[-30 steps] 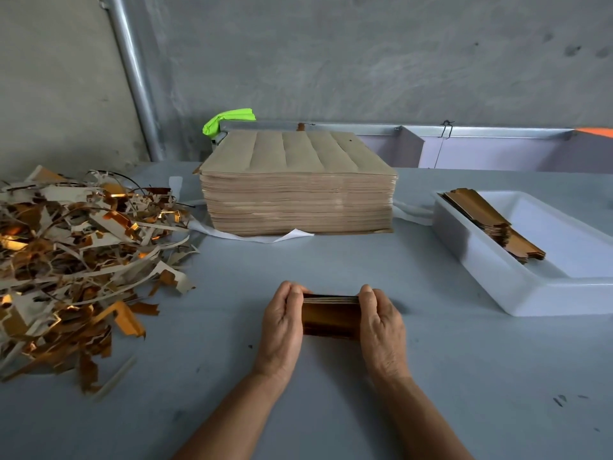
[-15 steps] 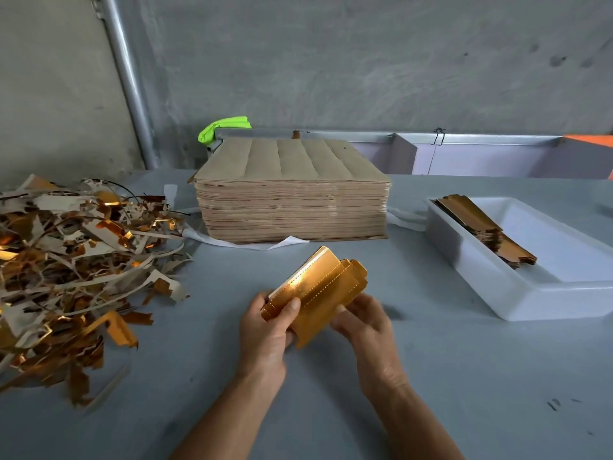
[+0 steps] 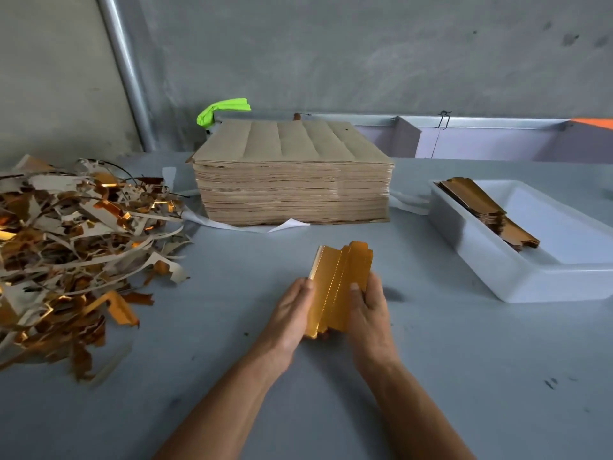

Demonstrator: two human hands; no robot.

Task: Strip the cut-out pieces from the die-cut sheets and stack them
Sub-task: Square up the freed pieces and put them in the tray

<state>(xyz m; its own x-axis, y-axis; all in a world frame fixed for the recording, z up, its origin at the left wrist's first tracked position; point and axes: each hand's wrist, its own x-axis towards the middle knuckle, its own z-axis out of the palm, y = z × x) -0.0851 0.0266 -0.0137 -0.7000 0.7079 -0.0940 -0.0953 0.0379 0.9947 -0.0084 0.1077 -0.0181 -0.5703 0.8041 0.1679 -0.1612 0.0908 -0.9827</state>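
A bundle of gold cut-out pieces point(image 3: 338, 283) stands on end above the grey table, its shiny face toward me. My left hand point(image 3: 292, 313) grips its left edge and my right hand point(image 3: 371, 310) grips its right edge. Behind them a thick stack of brown die-cut sheets point(image 3: 292, 180) lies face down. A white tray point(image 3: 517, 273) at the right holds a leaning stack of gold cut-outs point(image 3: 487, 207).
A big heap of gold and white waste strips point(image 3: 73, 247) covers the table's left side. A metal pipe point(image 3: 122, 68) runs up the concrete wall. A green rag point(image 3: 222, 109) lies behind the sheet stack. White paper point(image 3: 285, 225) sticks out under that stack.
The bundle went from lying flat between my palms to lifted and fanned at a tilt, and now stands more upright, squeezed between both hands.
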